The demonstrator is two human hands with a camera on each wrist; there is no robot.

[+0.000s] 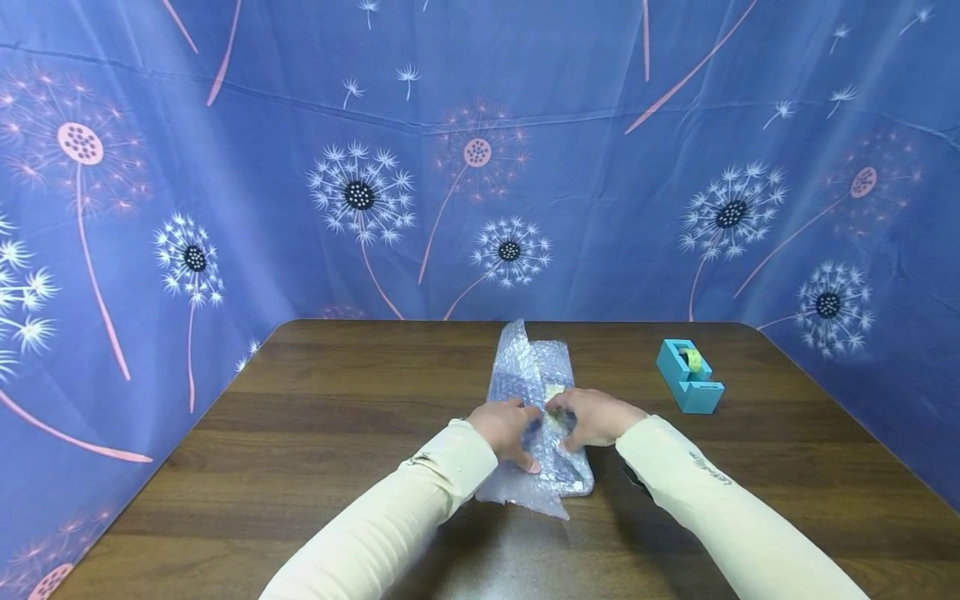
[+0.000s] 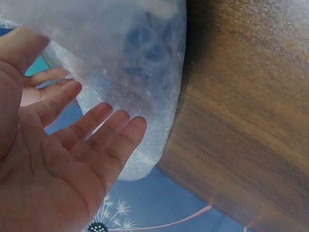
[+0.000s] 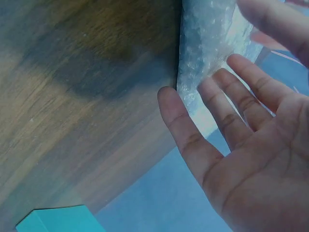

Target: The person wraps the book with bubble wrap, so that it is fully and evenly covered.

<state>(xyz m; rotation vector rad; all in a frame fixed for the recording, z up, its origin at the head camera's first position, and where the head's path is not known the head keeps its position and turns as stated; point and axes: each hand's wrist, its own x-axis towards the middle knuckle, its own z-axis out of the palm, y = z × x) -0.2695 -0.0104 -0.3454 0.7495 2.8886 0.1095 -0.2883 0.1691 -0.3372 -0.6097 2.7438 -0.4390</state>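
Note:
A flat bundle of clear bubble wrap lies lengthwise on the table, its loose flap folded over the left side. A small yellowish patch shows on it between the hands. My left hand rests on the flap, thumb toward me. In the left wrist view the fingers reach out nearly straight against the wrap. From the right, my right hand touches the bundle's other side, with its fingers spread and slightly bent in the right wrist view. What the wrap encloses is hidden.
A turquoise tape dispenser with a yellow-green tape roll stands at the right of the brown wooden table. Behind the table's far edge hangs a blue dandelion-print cloth.

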